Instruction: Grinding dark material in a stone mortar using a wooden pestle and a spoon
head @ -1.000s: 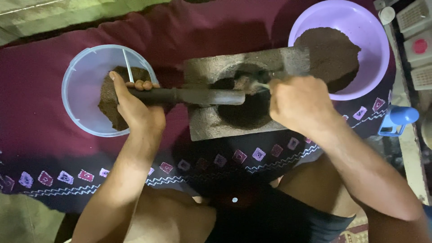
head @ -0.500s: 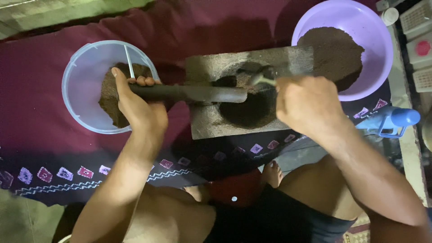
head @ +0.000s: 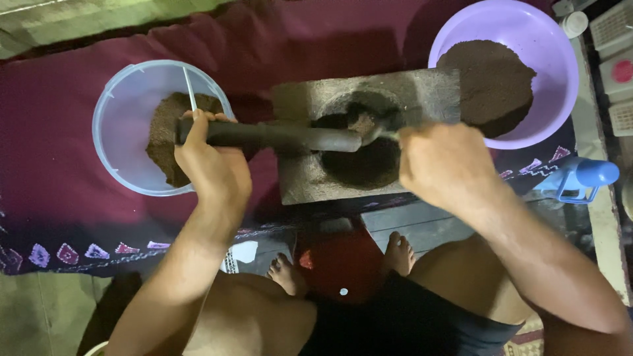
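The left hand (head: pixel 214 165) is wrapped tight around the dark cylindrical stone pestle (head: pixel 277 136), which lies across the grey rectangular stone block with a round hollow (head: pixel 310 178). The right hand (head: pixel 445 165) is curled closed at the pestle's far end, seemingly pinching a thin metal tool (its grip is hidden, so I cannot tell). Dark brown powder (head: pixel 359 122) sits in the hollow. A hard push could flick powder onto the maroon cloth (head: pixel 59 165), or knock the clear plastic tub (head: pixel 119 125) just beside the block.
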